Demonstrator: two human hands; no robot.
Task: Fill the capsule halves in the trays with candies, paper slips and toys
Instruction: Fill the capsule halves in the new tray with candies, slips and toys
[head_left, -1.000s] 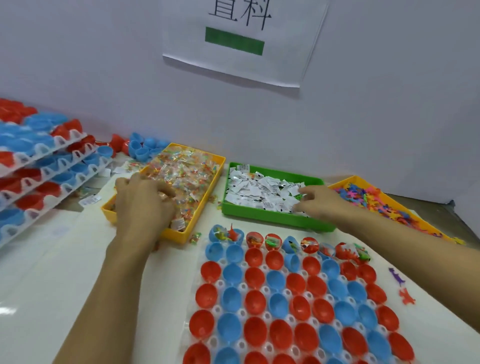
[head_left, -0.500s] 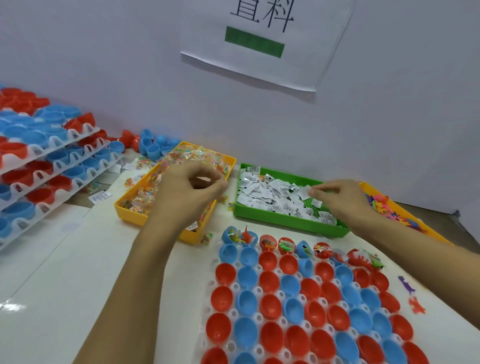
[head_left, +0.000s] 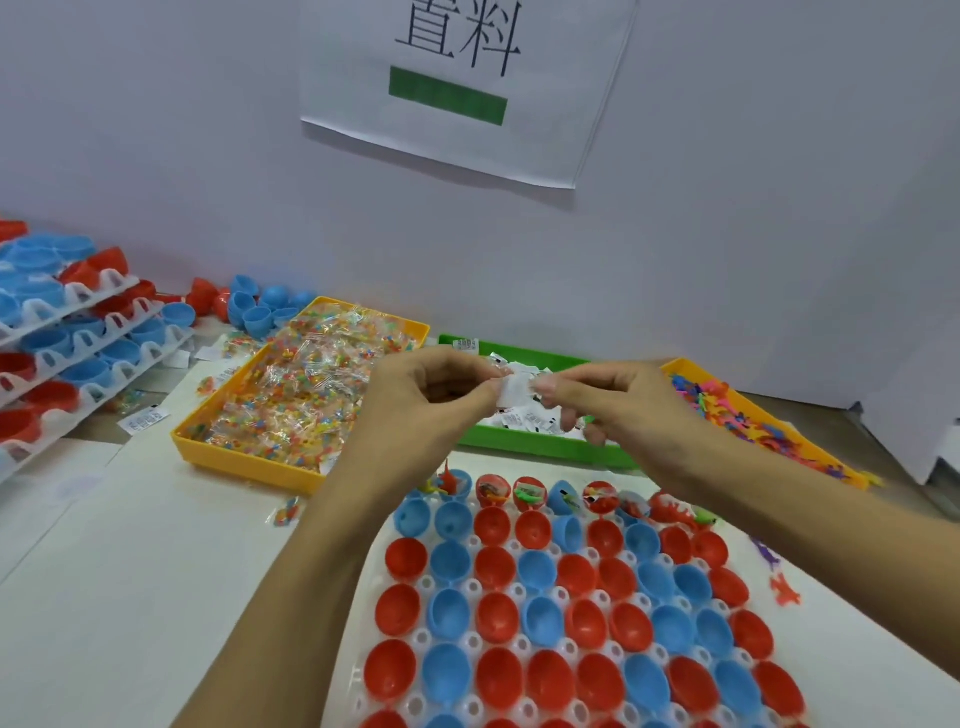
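Observation:
My left hand (head_left: 421, 402) and my right hand (head_left: 618, 400) meet above the green tray of paper slips (head_left: 535, 447). Between their fingertips they pinch a white paper slip (head_left: 514, 388) together with a clear candy packet, which is partly hidden by the fingers. Below them lies a white tray (head_left: 470, 587) holding several red and blue capsule halves (head_left: 493, 566). The halves in its far row (head_left: 524, 493) hold candies, slips and toys; the nearer rows are bare inside. To the left stands the yellow tray of candy packets (head_left: 291, 400), to the right an orange tray of small toys (head_left: 753, 415).
Stacked white trays of red and blue halves (head_left: 62, 338) stand at the far left. Loose blue halves (head_left: 260, 306) lie by the wall. A stray candy packet (head_left: 285, 512) and two loose toys (head_left: 779, 577) lie on the white table. A paper sign (head_left: 462, 83) hangs on the wall.
My left hand has lifted out of the candy tray and my right hand out of the slip tray. Both came together in front of me, and the camera tilted up slightly.

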